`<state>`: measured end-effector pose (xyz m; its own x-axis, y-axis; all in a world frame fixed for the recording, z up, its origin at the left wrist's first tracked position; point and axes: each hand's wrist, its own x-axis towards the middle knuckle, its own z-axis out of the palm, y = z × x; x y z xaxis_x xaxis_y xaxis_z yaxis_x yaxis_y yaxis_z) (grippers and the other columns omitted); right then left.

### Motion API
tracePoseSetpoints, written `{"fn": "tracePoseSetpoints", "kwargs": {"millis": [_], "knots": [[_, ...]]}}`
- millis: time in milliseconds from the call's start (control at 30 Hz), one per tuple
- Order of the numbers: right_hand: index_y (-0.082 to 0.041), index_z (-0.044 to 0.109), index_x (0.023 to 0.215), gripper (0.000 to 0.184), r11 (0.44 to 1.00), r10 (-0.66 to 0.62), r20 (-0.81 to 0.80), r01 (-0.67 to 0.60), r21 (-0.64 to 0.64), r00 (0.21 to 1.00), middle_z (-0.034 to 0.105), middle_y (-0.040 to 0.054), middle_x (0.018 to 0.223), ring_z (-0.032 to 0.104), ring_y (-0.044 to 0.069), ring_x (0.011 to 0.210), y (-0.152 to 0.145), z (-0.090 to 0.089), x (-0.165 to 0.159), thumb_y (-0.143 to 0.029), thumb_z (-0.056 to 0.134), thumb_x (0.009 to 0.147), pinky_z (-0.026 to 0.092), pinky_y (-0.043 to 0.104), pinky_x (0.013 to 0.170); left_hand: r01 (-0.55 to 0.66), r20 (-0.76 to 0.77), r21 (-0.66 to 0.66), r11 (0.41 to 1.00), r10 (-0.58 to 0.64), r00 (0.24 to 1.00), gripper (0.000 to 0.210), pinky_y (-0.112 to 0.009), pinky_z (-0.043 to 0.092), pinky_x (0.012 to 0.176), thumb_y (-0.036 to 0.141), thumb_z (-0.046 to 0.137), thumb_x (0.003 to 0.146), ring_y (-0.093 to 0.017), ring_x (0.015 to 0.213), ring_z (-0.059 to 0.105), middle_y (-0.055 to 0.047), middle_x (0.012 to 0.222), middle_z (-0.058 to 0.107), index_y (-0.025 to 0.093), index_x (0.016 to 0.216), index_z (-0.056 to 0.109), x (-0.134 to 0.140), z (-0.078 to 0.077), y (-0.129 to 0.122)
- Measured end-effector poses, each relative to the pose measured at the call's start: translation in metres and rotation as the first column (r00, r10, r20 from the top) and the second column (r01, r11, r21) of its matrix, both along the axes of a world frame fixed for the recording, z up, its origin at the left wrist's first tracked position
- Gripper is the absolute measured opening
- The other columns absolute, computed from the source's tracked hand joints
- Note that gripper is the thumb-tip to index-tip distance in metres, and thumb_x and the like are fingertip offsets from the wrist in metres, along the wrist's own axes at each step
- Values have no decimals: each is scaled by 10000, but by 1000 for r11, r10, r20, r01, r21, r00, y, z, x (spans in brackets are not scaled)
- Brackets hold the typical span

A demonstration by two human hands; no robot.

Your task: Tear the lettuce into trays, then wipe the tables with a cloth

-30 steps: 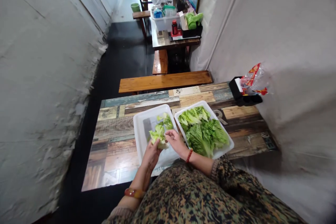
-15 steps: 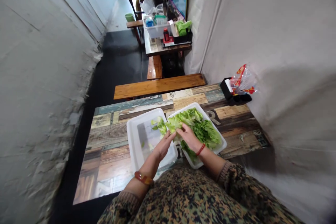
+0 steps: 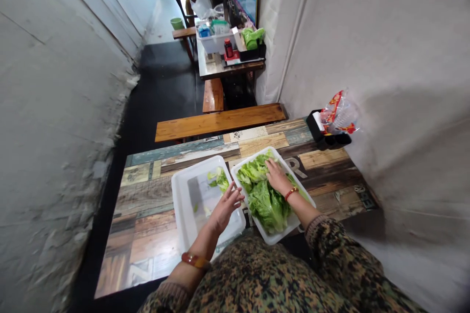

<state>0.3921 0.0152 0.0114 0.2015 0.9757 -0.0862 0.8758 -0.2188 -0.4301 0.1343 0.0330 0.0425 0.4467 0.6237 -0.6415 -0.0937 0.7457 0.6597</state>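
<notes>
The right hand [image 3: 278,177] is laid on the lettuce [image 3: 268,205], its fingertips among the paler leaves at the far end; whether a leaf is pinched cannot be told. The left hand [image 3: 224,209] is held with fingers spread above the left tray [image 3: 181,195], where lettuce scraps [image 3: 221,179] are scattered. The lettuce is heaped in the right tray [image 3: 271,239], set just beside it on a wood-patterned table [image 3: 161,234]
</notes>
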Motion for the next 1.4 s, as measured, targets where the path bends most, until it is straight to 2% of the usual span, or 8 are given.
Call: {"fn": "tracePoseSetpoints", "kwargs": {"millis": [367,567,733,900,1000,1100,1233,1400], "knots": [[-268,524,1345,426,993,-51,99,40,111,994,435,77,1453,455,277,1261,9,38,13,-230,392,942,370,449,1047,-36,-18,-49,998,35,999,719,-334,460,858,435,684,796,-224,1047,645,-127,1384,529,279,1421,364,-7,-5,11],[-258,353,1464,611,995,93,137,-86,-53,986,140,115,1590,159,365,1436,15,1,-3,-330,558,893,224,520,1128,-94,-23,-86,992,92,995,739,-326,476,827,437,706,777,-230,1007,665,-141,1315,583,259,1410,371,-12,-5,16],[-197,316,1479,636,982,64,161,-33,-187,985,144,165,1581,178,372,1430,18,-24,-6,-418,507,914,244,511,1114,-145,7,-83,986,146,989,749,-322,494,830,395,705,792,-225,1000,670,-165,1317,577,243,1425,336,-30,-10,15],[-168,356,1461,672,950,111,188,-48,-310,976,249,202,1540,284,384,1386,29,-20,2,-481,522,889,283,516,1097,-243,-28,-94,965,241,970,730,-325,512,805,364,691,809,-212,926,686,-181,1278,589,215,1419,320,-56,-21,13],[-158,455,1405,585,967,180,190,-138,-214,965,353,203,1485,338,357,1362,25,-8,9,-418,536,887,326,485,1087,-343,-6,-82,936,344,939,649,-325,517,791,352,669,827,-203,897,690,-163,1221,617,219,1378,355,-77,-27,9],[-171,577,1293,442,979,172,199,-190,74,965,421,180,1434,369,334,1339,17,8,10,-374,484,911,334,495,1090,-444,-27,-86,892,443,896,533,-313,518,749,314,653,833,-192,838,696,-130,1108,659,210,1297,412,-101,-35,-2],[-184,634,1191,363,934,181,-2,-171,314,983,561,136,1282,520,260,1189,17,32,-28,-354,445,932,405,455,1051,-576,-165,-57,815,562,811,340,-279,503,667,274,615,841,-162,718,684,-89,926,674,164,1131,478,-127,-47,-25],[-217,630,1165,301,896,443,-286,-404,185,850,622,76,1186,583,194,1087,17,23,-133,-288,440,943,479,369,968,-652,-221,21,758,639,736,289,-242,485,644,235,605,820,-119,667,656,-45,841,657,157,1074,494,-150,-52,-44]]}}
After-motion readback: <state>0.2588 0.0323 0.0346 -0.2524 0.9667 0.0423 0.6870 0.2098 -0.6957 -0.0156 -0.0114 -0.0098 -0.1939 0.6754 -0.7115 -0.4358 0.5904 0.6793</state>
